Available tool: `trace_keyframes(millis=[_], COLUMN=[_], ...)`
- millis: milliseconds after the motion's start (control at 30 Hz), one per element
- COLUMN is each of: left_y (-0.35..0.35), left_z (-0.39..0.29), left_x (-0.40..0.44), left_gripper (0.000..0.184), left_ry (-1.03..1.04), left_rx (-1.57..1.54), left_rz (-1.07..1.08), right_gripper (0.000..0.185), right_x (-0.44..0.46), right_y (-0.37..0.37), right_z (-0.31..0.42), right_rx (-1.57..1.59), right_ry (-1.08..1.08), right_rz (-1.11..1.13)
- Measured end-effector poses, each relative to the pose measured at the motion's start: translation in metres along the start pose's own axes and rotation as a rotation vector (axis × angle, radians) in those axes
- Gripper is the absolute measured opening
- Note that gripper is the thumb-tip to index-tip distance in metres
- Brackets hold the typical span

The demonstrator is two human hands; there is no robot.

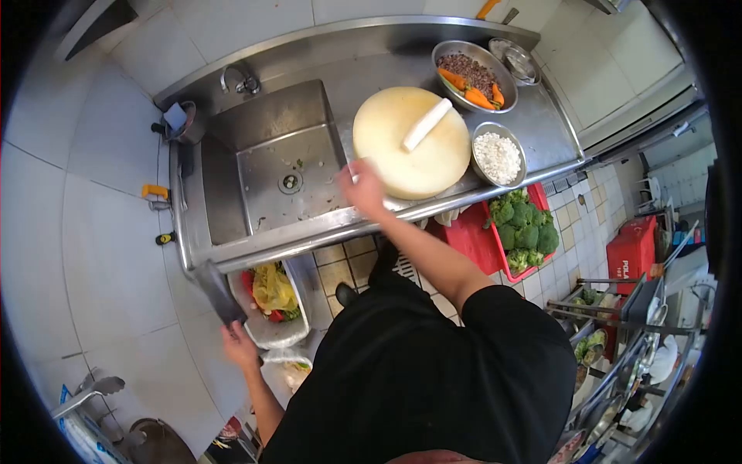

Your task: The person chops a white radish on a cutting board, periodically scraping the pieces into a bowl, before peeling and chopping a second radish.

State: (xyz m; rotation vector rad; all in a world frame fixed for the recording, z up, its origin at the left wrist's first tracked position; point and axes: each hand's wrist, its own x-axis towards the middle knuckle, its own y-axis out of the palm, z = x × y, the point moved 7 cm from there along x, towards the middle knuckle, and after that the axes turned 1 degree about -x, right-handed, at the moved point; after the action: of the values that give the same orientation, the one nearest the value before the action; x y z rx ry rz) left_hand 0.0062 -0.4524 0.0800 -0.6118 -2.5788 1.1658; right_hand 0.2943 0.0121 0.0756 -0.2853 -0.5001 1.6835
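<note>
My left hand, low on the left, is closed around the handle of a cleaver. Its broad dark blade is smeared by motion and points up toward the sink's corner. At the left edge of the round chopping board, my right hand is closed, with a hint of something small and white at its blurred fingers. A peeled white root piece lies slantwise on the board. Beside the board, a metal bowl holds white chopped bits.
Left of the board is a steel sink with scraps near its drain. Behind, a larger bowl holds carrots and brownish grains. Broccoli fills a red crate below the counter. A waste bin stands under the sink's front edge.
</note>
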Motion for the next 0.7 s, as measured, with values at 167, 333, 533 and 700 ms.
trace_keyframes(millis=[167,333,533,700], left_y=[0.098,0.177,0.238,0.301], left_z=[-0.107,-0.237,-0.394,-0.450], left_x=[0.006,0.023,-0.002,-0.039], left_gripper=[0.037,0.040,0.030,0.022], left_ry=[0.243,0.388,0.633,0.699], left_rx=[-0.229,-0.027,0.223,0.321], left_rz=[0.249,0.541,0.731,0.819], right_gripper=[0.100,0.074,0.064,0.038], right_x=[0.108,0.136,0.059,0.066], right_y=[-0.134,-0.142,-0.182,-0.185], right_z=[-0.097,-0.144,-0.099,-0.094], right_rx=[-0.311,-0.394,-0.591,-0.332], right_ry=[0.619,0.415,-0.056,-0.333], right_rz=[-0.497,-0.104,0.155,0.175])
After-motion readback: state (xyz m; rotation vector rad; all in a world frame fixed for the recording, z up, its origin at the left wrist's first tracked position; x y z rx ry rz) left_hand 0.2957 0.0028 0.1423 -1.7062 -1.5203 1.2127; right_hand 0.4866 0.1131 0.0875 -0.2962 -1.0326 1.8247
